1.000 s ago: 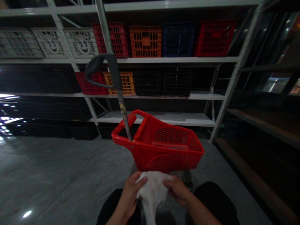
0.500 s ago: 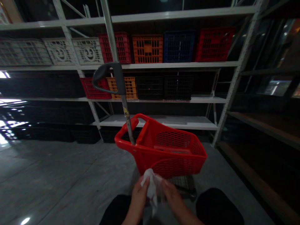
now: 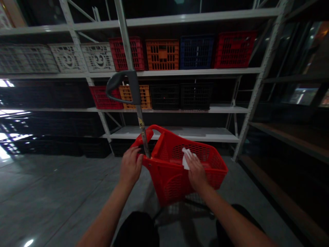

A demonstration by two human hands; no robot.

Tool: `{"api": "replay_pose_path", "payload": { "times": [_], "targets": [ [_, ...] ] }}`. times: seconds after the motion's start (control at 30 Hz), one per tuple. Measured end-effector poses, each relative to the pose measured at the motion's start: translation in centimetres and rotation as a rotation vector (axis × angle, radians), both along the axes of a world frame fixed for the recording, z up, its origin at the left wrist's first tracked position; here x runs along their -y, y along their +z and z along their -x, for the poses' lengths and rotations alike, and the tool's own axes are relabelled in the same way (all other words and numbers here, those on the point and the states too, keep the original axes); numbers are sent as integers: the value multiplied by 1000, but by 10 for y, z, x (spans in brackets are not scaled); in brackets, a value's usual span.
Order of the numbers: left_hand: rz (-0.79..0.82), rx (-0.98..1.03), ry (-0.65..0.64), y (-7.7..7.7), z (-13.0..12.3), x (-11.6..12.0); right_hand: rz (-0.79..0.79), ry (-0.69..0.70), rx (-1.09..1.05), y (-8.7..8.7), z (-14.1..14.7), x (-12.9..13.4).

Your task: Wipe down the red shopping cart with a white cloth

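white cloth (image 3: 185, 163) is held by palm-down right fingers (image 3: 193, 161), left fingers (image 3: 131, 151) curled over the red cart handle (image 3: 138, 141).

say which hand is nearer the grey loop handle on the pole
Left. The left hand is below the grey loop handle, on the red cart near the pole's foot; the right hand is lower and farther right, holding the white cloth at the cart's rim.

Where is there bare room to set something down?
The low shelf behind the cart; the middle shelf's right end, between black crates and upright; the floor left of the left hand. Crowded: the upper shelf, lined with crates, and the cart's near side, where the right hand holds a cloth.
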State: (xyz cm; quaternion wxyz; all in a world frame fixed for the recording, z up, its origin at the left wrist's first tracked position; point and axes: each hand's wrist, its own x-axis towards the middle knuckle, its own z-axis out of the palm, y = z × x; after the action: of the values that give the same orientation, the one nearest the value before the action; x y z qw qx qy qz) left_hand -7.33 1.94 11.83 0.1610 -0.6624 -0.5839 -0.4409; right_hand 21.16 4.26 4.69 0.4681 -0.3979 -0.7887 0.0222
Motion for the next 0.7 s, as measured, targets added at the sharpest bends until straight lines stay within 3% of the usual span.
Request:
{"api": "replay_pose_path", "payload": {
  "times": [0.07,0.17,0.23,0.4,0.5,0.7],
  "targets": [
    [37,-174,75,-2,4,-19,-4,-44,149,-19,16,-10],
    [72,-290,154,-13,3,-34,-32,-44,202,-41,56,-20],
    [59,-313,196,-19,1,-37,-87,6,185,-37,89,-23],
    [42,-342,226,-21,5,-40,-166,104,147,-1,154,-24],
    [33,-356,230,-20,8,-41,-177,97,181,-4,146,-23],
    [27,-364,273,-22,5,-40,-79,-67,191,-43,68,-21]
  ]
}}
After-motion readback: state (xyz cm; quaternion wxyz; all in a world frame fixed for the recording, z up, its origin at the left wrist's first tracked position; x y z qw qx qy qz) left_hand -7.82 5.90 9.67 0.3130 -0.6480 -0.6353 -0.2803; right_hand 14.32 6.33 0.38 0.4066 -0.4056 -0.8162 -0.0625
